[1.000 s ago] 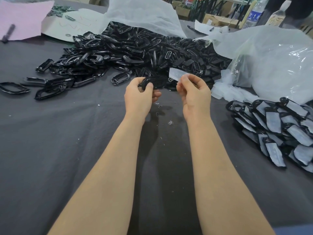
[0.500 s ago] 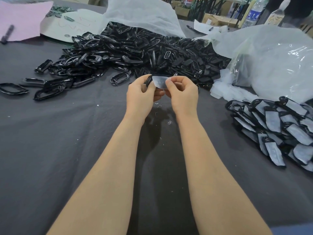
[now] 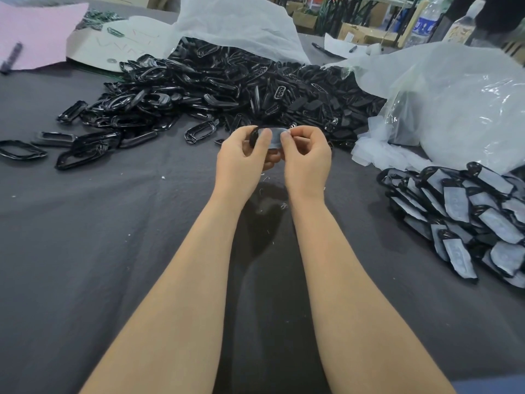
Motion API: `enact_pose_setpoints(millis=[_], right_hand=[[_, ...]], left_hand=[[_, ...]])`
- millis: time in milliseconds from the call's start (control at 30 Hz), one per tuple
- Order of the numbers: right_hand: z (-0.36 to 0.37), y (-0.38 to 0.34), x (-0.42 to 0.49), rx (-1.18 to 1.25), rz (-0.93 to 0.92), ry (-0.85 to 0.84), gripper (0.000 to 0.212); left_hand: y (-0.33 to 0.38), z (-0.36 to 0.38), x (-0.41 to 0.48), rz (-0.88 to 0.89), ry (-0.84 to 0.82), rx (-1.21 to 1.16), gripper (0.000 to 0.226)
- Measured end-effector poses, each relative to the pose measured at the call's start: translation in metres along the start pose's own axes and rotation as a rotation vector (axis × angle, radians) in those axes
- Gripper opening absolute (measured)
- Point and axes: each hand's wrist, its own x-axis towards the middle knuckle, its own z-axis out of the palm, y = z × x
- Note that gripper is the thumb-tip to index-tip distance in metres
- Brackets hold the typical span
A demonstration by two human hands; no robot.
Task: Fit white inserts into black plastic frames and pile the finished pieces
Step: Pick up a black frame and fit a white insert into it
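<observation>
Head view looks down on a wide table under a creased dark grey cloth, with brown cardboard boxes and a clear plastic water bottle in the cluttered room behind it. Both bare forearms reach forward side by side over the middle of the table. The left hand curls its fingers and thumb around one end of a glossy black oval plastic frame, held just above the cloth. The right hand, fingers bent, pinches a thin white flat insert that lies against that frame. Beyond the hands spreads a big heap of shiny black plastic frames, spilling from a crinkled white plastic bag. To the right, a translucent plastic bag sits beside a small drift of loose white inserts. Nearer, at the right edge, lies the pile of finished pieces, black rims around pale matt panels. A pink paper sheet lies far left
</observation>
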Motion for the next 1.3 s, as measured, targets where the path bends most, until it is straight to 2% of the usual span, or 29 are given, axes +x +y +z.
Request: enact_pose_setpoints(millis=[433, 567, 667, 767, 900, 1000, 1100, 1300], right_hand=[[0.003, 0.001, -0.002, 0.006, -0.032, -0.026, 0.018], [0.002, 0.004, 0.003, 0.106, 0.135, -0.076, 0.021], [-0.002, 0.005, 0.008, 0.191, 0.249, -0.187, 0.009], [-0.004, 0.007, 0.011, 0.193, 0.259, -0.194, 0.007], [-0.005, 0.007, 0.011, 0.139, 0.224, -0.223, 0.015], [-0.008, 0.007, 0.011, 0.175, 0.27, -0.241, 0.019], [-0.009, 0.006, 0.013, 0.203, 0.313, -0.252, 0.015], [-0.007, 0.006, 0.012, 0.141, 0.273, -0.211, 0.01]], left_hand=[[-0.002, -0.003, 0.002, 0.019, 0.052, 0.038, 0.01], [-0.004, -0.004, 0.003, -0.002, 0.049, 0.034, 0.013], [-0.005, -0.004, 0.003, -0.007, 0.053, 0.037, 0.011], [-0.006, -0.003, 0.003, 0.009, 0.053, 0.049, 0.011], [-0.006, -0.004, 0.003, 0.001, 0.061, 0.056, 0.01], [-0.006, -0.004, 0.004, -0.012, 0.061, 0.036, 0.009], [-0.007, -0.003, 0.005, -0.025, 0.054, 0.034, 0.011], [-0.01, -0.002, 0.006, -0.025, 0.048, 0.063, 0.012]])
